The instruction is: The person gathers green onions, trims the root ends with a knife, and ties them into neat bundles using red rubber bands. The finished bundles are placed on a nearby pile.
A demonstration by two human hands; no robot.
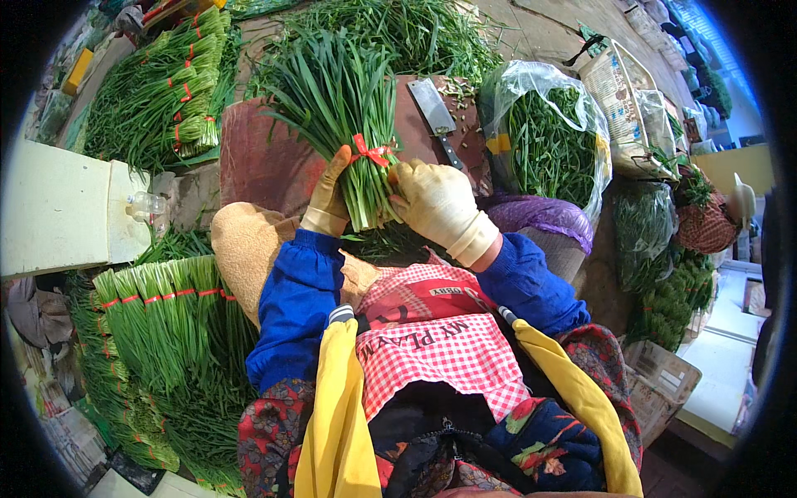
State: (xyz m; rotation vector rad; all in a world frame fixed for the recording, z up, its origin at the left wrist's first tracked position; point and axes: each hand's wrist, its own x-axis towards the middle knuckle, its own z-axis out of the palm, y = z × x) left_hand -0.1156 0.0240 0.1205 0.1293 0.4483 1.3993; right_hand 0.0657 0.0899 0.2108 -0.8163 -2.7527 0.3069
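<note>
Before me stands a bunch of garlic chives (348, 99), its leaves pointing away and its pale cut stems towards my lap. A red tie (368, 151) with a knot and loose ends circles it above the stem ends. My left hand (330, 193), in a stained glove, holds the bunch from the left, thumb up along the stems. My right hand (436, 202), in a cream glove, has its fingers curled against the right side of the stems, just below the tie. A cleaver (431, 107) with a black handle lies on the reddish board (268, 152), near cut stem bits (457, 93).
Loose chives (411, 31) are heaped beyond the board. A clear plastic bag (548, 134) of greens and a white basket (622, 106) stand right. Tied bunches are stacked at far left (187, 93) and near left (168, 311). A pale block (62, 211) sits left.
</note>
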